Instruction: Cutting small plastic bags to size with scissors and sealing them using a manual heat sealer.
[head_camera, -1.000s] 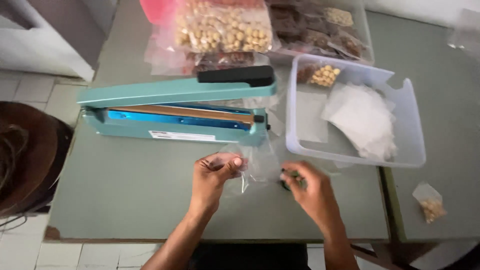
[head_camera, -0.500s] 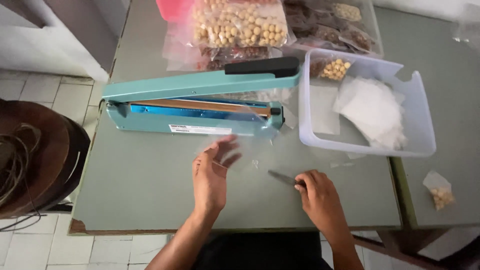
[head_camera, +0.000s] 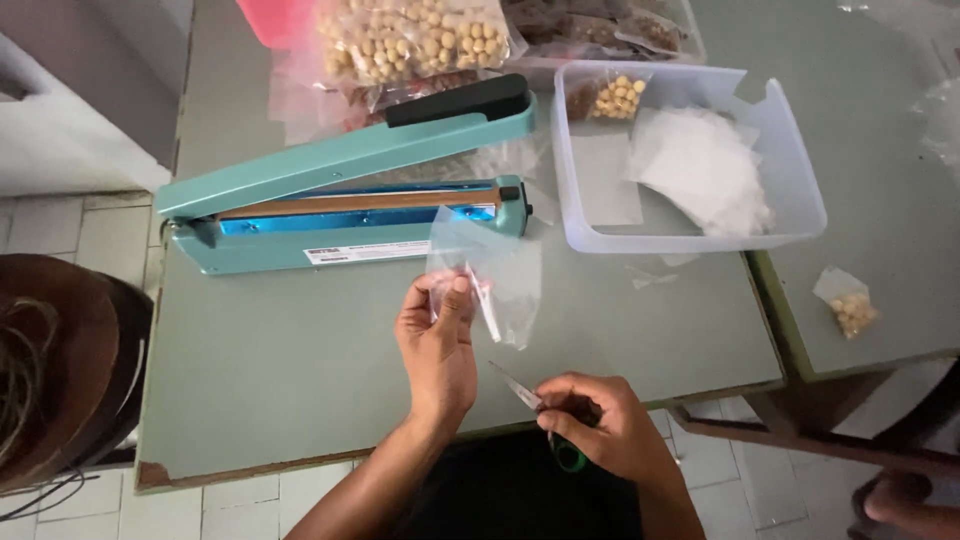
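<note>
Grey-green table (head_camera: 300, 380), teal heat sealer (head_camera: 340, 205) behind. Left hand (head_camera: 438, 340) pinches a clear plastic bag (head_camera: 490, 270) above the table; right hand (head_camera: 600, 425) grips green-handled scissors (head_camera: 545, 420). Limp film could slip from the pinch.

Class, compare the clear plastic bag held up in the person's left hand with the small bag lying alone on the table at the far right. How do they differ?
The held bag looks empty; the small bag on the right holds pale round nuts. The held bag is pinched up by the left hand above the table; the small one lies untouched on the table. The held bag looks larger. Both are clear plastic.
</note>
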